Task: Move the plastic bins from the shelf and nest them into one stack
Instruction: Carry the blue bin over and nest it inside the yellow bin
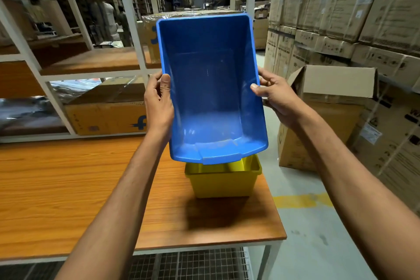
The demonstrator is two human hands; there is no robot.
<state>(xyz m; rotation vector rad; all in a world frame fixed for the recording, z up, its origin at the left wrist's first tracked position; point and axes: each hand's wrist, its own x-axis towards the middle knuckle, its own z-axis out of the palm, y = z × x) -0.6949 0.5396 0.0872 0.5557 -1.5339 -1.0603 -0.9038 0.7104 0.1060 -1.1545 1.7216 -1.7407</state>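
I hold an empty blue plastic bin [211, 88] in the air with its open side tilted toward me. My left hand [158, 104] grips its left rim, thumb over the edge. On the right rim my right hand [276, 98] grips the same way. Below the blue bin's near edge a yellow plastic bin [223, 179] stands upright on the wooden table [79, 188], near its right end; the blue bin hides its far part. The two bins look apart, though the gap is small.
A white metal shelf frame [127, 29] with wooden boards rises behind the table, holding a taped cardboard box [106, 113]. An open carton [327, 107] and stacked cartons [341, 7] stand on the floor at right. A wire mesh shelf [193, 263] lies under the table.
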